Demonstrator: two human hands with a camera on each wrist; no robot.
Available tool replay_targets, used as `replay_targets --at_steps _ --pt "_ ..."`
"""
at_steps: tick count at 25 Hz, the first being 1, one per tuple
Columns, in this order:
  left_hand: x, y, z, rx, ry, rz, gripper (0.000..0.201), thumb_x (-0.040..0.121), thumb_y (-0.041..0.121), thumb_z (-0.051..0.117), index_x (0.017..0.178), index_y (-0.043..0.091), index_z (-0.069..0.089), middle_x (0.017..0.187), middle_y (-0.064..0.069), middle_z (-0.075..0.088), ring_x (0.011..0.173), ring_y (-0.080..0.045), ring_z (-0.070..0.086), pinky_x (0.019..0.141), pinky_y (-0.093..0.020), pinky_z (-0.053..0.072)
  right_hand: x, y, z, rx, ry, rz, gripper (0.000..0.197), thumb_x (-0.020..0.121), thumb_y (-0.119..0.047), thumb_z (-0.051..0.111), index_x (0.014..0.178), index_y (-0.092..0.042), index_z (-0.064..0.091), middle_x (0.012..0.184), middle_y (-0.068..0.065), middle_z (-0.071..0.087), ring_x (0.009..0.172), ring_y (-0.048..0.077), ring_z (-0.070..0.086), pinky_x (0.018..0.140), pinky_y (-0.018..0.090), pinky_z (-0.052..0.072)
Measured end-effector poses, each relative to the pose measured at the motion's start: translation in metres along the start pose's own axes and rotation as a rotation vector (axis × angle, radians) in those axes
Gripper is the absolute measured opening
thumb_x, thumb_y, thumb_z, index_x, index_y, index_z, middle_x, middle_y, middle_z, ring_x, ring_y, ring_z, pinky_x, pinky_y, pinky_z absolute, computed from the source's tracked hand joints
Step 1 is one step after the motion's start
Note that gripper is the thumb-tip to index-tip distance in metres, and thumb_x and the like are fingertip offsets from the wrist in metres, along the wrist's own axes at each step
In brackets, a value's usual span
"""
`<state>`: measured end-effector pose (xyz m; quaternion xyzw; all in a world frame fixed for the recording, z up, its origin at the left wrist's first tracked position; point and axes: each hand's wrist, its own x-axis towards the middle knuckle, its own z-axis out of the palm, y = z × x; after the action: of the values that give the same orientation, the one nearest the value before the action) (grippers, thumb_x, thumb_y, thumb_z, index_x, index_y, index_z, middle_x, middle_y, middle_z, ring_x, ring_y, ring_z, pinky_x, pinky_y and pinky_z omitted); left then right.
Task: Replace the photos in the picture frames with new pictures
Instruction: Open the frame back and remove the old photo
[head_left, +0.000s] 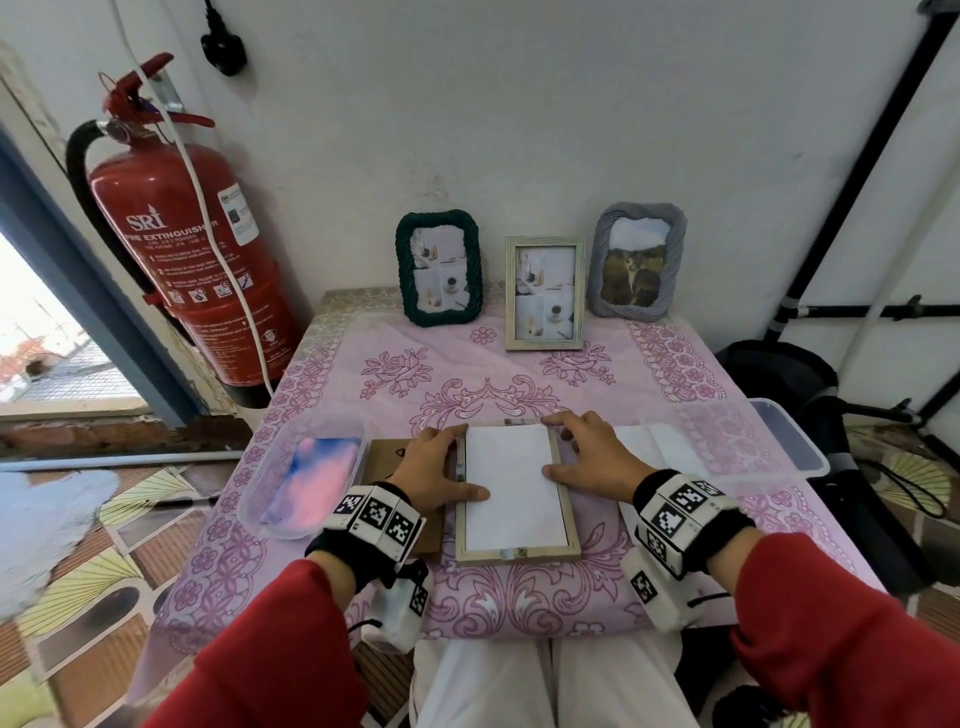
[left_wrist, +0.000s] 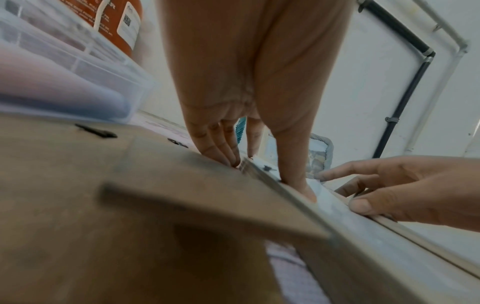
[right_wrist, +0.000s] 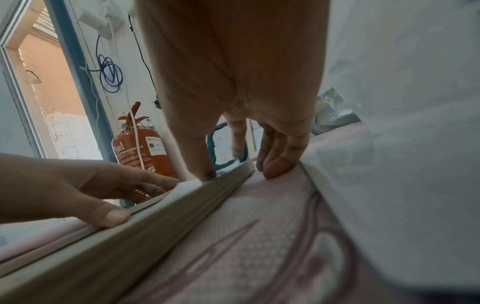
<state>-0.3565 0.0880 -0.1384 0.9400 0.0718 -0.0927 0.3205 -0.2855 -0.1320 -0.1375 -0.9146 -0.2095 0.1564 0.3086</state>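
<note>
Pale wood, lightly ridged, forms the picture frame (head_left: 517, 555) lying face-down near the front of the tabletop (head_left: 332, 374), which wears a pink floral cloth. A white sheet (head_left: 511, 483), the blank back of a photo, fills its opening. The brown backing board (head_left: 382, 452) lies just left of it, under the left wrist.

The head view alone shows three more frames standing at the back wall: a dark green one (head_left: 437, 228), a pale wooden one (head_left: 545, 291) and a grey one (head_left: 640, 260). A clear tray (head_left: 306, 488) of pink-blue prints sits at left. The left wrist view adds black turn-clips (left_wrist: 96, 131) on the board.

The left hand (head_left: 434, 467) lies flat, fingers straight along the frame's left rail, thumb pressing the sheet. The right hand (head_left: 589, 454) is likewise released, fingertips at the top right corner, thumb on the sheet's right edge.
</note>
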Motion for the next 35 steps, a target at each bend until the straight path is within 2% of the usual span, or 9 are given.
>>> replay_targets --at_steps 6,11,15,18,20,25,27,30,35 --pt "0.003 -0.004 -0.001 0.047 -0.038 -0.002 0.095 0.071 0.040 0.077 0.148 0.023 0.024 0.133 -0.012 0.034 0.128 -0.029 0.033 0.113 -0.043 0.028 0.003 0.007 0.002 -0.006 -0.012 0.005 0.067 0.080 -0.029 0.070 0.140 -0.024 0.039 0.117 0.010 0.038 0.119 0.030 0.039 0.109 0.037 0.032" --pt "-0.002 -0.002 0.001 0.027 -0.021 0.004 0.090 0.075 0.038 0.075 0.147 0.018 0.025 0.135 -0.011 0.033 0.129 -0.027 0.031 0.114 -0.040 0.026 0.000 0.007 0.000 0.018 -0.026 0.001 0.074 0.081 -0.032 0.070 0.144 -0.019 0.034 0.121 0.011 0.039 0.120 0.030 0.040 0.109 0.040 0.033" --pt "-0.014 -0.004 0.004 -0.055 0.110 0.031 0.075 0.080 0.038 0.069 0.142 0.013 0.036 0.137 -0.009 0.038 0.128 -0.023 0.038 0.110 -0.033 0.032 -0.007 0.007 -0.004 0.055 -0.058 0.004 0.067 0.085 -0.026 0.065 0.144 -0.015 0.034 0.125 0.013 0.040 0.124 0.029 0.039 0.109 0.040 0.033" --pt "-0.026 -0.015 0.000 -0.072 0.231 -0.049 0.067 0.085 0.037 0.064 0.140 0.009 0.039 0.141 -0.010 0.038 0.129 -0.024 0.039 0.111 -0.036 0.033 -0.010 0.008 -0.005 0.034 -0.083 -0.005 0.066 0.087 -0.021 0.063 0.145 -0.013 0.031 0.128 0.015 0.039 0.126 0.029 0.038 0.110 0.040 0.033" --pt "-0.032 -0.025 -0.004 -0.051 0.247 -0.115 0.064 0.086 0.035 0.063 0.137 0.005 0.040 0.141 -0.013 0.038 0.128 -0.026 0.041 0.110 -0.038 0.034 -0.012 0.009 -0.006 0.013 -0.085 -0.016 0.066 0.088 -0.023 0.061 0.145 -0.013 0.030 0.129 0.016 0.038 0.126 0.030 0.038 0.109 0.041 0.034" --pt "-0.044 -0.037 0.003 0.124 0.132 -0.171 0.072 0.091 0.045 0.051 0.144 0.005 0.024 0.156 -0.015 0.008 0.145 -0.026 0.010 0.117 -0.032 0.013 -0.014 0.006 -0.005 0.008 -0.070 -0.032 0.065 0.089 -0.023 0.061 0.145 -0.012 0.030 0.129 0.017 0.039 0.126 0.029 0.039 0.107 0.039 0.035" --pt "-0.048 -0.038 0.007 0.109 0.151 -0.171 0.070 0.089 0.049 0.052 0.143 0.012 0.027 0.157 -0.012 0.005 0.145 -0.026 0.009 0.117 -0.035 0.012 -0.015 0.007 -0.004 0.016 -0.070 -0.035 0.065 0.089 -0.023 0.061 0.145 -0.011 0.031 0.129 0.017 0.040 0.126 0.028 0.039 0.107 0.039 0.036" --pt "-0.054 -0.035 0.012 0.102 0.157 -0.196 0.067 0.084 0.056 0.055 0.137 0.021 0.033 0.155 -0.012 0.009 0.143 -0.029 0.015 0.117 -0.039 0.015 -0.015 0.008 -0.004 0.028 -0.065 -0.037 0.064 0.089 -0.023 0.062 0.144 -0.011 0.032 0.130 0.016 0.040 0.127 0.027 0.039 0.107 0.037 0.036" --pt "-0.054 -0.029 0.005 0.078 0.232 -0.181 0.062 0.081 0.050 0.064 0.130 0.016 0.046 0.140 -0.013 0.036 0.129 -0.028 0.037 0.110 -0.035 0.030 -0.014 0.009 -0.004 0.037 -0.066 -0.045 0.065 0.088 -0.021 0.063 0.144 -0.010 0.031 0.129 0.016 0.040 0.127 0.025 0.040 0.105 0.033 0.038"
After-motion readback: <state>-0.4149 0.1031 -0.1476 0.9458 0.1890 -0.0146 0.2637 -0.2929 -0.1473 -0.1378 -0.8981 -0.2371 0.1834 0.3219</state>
